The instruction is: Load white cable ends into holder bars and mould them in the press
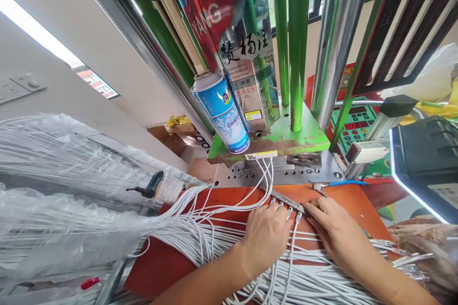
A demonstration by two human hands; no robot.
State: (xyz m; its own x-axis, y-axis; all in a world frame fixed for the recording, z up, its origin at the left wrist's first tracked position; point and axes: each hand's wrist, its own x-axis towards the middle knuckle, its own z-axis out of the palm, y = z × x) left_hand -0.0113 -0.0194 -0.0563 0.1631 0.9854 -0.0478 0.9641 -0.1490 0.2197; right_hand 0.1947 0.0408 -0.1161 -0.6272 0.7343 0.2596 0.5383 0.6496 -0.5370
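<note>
While the right hand (331, 228) pinches one end of the narrow metal bar (285, 200) above the orange worktop (358, 207), the left hand (268, 228), its exact hold hidden, would best seat the cable connectors (298, 217) squarely, without kinking their leads.

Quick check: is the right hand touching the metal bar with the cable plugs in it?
Touching. The head view shows the right hand with its fingers against the right end of the metal bar, no gap between them.
</note>
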